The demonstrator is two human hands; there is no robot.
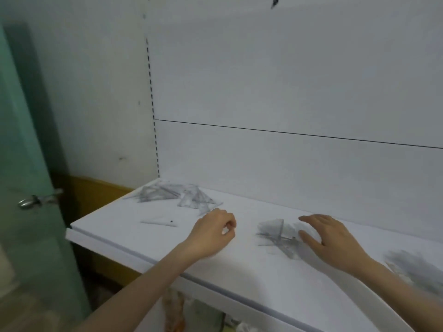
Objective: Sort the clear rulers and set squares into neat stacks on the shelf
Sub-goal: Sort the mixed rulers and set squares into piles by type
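Clear rulers and set squares lie scattered on a white shelf (134,233). A loose heap of set squares (172,195) sits at the back left, and one clear ruler (159,222) lies alone in front of it. A second pile of set squares (275,233) lies in the middle. My right hand (333,238) hovers over that pile's right side with fingers spread and straight. Left of the pile, my left hand (213,232) has its fingers curled; whether it pinches a clear piece I cannot tell. A blurred third pile (414,267) lies at the far right.
The shelf's white back panel (287,92) rises right behind the piles. A green door (24,164) with a metal handle (36,200) stands at the left, close to the shelf's left end. Bags or packets (191,312) show under the shelf.
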